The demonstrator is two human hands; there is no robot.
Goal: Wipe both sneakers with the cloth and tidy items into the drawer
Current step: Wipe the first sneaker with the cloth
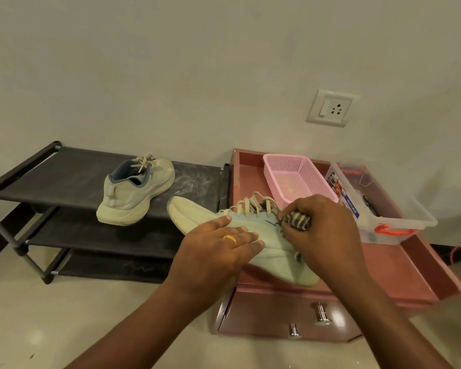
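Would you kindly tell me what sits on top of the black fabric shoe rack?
One pale green lace-up sneaker stands on the rack's top shelf, beside whitish dust smears. The second sneaker, held in front, hides its near right corner.

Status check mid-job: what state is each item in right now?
Held sneaker: tilted on its side, left hand pressing it.
Cloth: bunched in right hand, against that sneaker.
Second sneaker: upright on rack.
Pink basket: empty.
Clear box: open.
Drawer: looks shut.
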